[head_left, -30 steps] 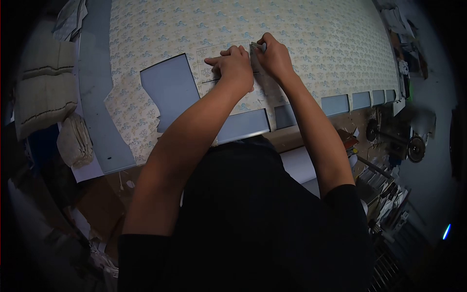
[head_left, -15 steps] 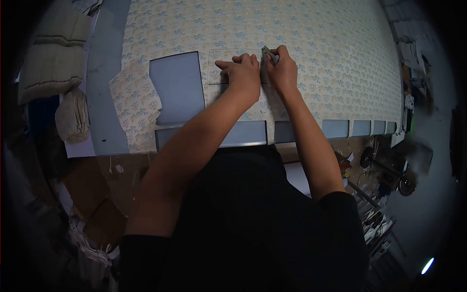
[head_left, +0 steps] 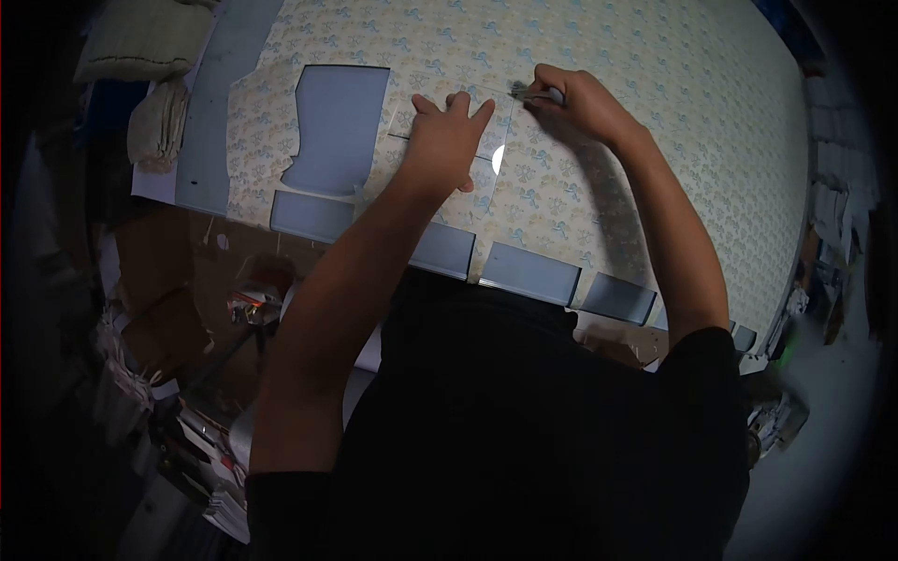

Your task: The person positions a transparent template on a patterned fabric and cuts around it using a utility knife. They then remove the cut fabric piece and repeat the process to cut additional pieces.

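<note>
My left hand presses down with spread fingers on a clear flat plate, which shows by its thin edges and a bright glare. Under the plate lies a large cream sheet printed with small blue and tan motifs. My right hand is closed around a grey utility knife. The knife's tip is at the plate's far right corner, on or just over the sheet; contact cannot be made out. A dark cut line runs partly beneath my left hand.
A large cut-out opening left of my hands bares the blue-grey table. Several smaller openings line the sheet's near edge. Stacked folded material lies at the left. Cardboard and scraps sit below the table.
The camera view has turned. My right hand has moved away from my left, and the knife has swung to lie more level. My left fingers are spread wider on the plate.
</note>
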`<state>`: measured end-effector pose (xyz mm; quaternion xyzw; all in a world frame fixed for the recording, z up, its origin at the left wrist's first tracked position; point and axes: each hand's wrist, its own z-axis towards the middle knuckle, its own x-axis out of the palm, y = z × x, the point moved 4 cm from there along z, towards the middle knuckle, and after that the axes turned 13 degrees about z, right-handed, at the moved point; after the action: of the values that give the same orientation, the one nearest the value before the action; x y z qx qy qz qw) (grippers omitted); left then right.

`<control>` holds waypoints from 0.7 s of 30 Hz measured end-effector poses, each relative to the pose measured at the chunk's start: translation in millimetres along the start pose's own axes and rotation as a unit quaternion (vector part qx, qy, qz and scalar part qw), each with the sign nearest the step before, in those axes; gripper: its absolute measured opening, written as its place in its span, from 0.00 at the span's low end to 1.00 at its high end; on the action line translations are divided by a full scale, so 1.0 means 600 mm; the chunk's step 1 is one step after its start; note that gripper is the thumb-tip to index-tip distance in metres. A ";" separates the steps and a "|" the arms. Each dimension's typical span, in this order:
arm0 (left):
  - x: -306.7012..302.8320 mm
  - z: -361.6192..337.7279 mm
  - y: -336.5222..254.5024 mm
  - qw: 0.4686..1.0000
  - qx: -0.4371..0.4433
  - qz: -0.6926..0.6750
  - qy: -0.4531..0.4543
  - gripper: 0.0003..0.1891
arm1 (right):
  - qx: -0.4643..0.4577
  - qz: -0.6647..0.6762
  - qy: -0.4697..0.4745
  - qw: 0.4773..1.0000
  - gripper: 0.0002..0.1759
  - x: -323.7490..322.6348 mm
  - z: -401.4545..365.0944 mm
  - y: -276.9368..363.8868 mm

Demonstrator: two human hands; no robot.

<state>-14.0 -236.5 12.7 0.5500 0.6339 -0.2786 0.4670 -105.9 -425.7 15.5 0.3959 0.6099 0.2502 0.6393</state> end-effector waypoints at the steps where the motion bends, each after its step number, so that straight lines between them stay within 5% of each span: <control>1: -0.002 0.000 0.000 1.000 -0.003 -0.015 -0.010 0.68 | -0.038 -0.013 0.023 0.999 0.09 -0.003 0.007 0.000; 14: 0.003 0.001 0.001 0.999 -0.007 -0.018 -0.026 0.65 | -0.109 -0.030 0.093 0.989 0.13 0.101 0.204 0.052; 21: 0.015 -0.004 0.008 0.999 -0.005 -0.045 -0.019 0.62 | -0.128 0.033 0.059 0.989 0.13 0.132 0.207 0.027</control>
<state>-10.1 -229.3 6.6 0.5128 0.6506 -0.3066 0.4687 28.5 -377.8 -24.4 0.3157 0.5960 0.3702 0.6388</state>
